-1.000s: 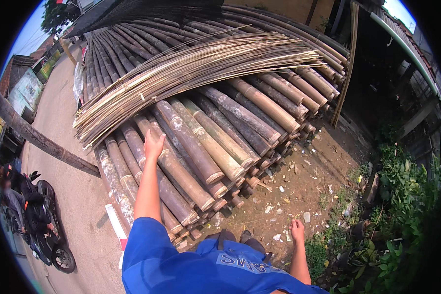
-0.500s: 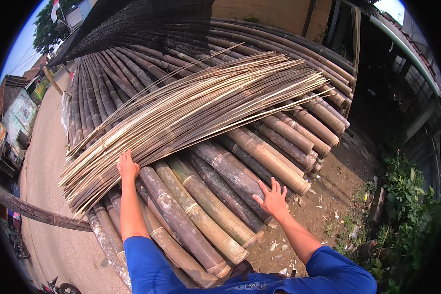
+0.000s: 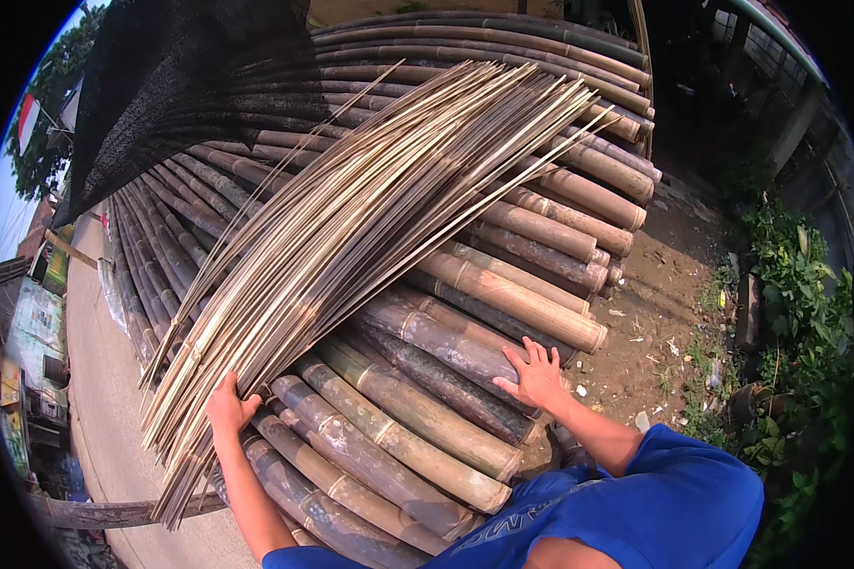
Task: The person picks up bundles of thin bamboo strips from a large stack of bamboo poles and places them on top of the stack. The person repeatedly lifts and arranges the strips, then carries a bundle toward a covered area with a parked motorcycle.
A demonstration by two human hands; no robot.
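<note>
A long, wide bundle of thin split bamboo strips (image 3: 351, 209), pale and dark brown, lies slantwise across a stack of thick bamboo poles (image 3: 531, 275). My left hand (image 3: 230, 406) rests against the near edge of the bundle towards its lower left end. Its thumb stands away from the fingers, and the fingertips lie along the strips. With fingers spread, my right hand (image 3: 539, 377) lies flat on the cut end of a dark, mottled pole (image 3: 460, 343). Nothing is held in it.
Black mesh netting (image 3: 190, 104) hangs over the far left poles. A paved road (image 3: 100, 351) runs along the left, with a wooden beam (image 3: 114, 512) low beside it. Right of the pole ends lie bare dirt (image 3: 636, 313) and green plants (image 3: 797, 284).
The view has turned, so the bundle slants more steeply. My left hand sits lower in the picture, its thumb further from the fingers. My right hand stays on the same pole.
</note>
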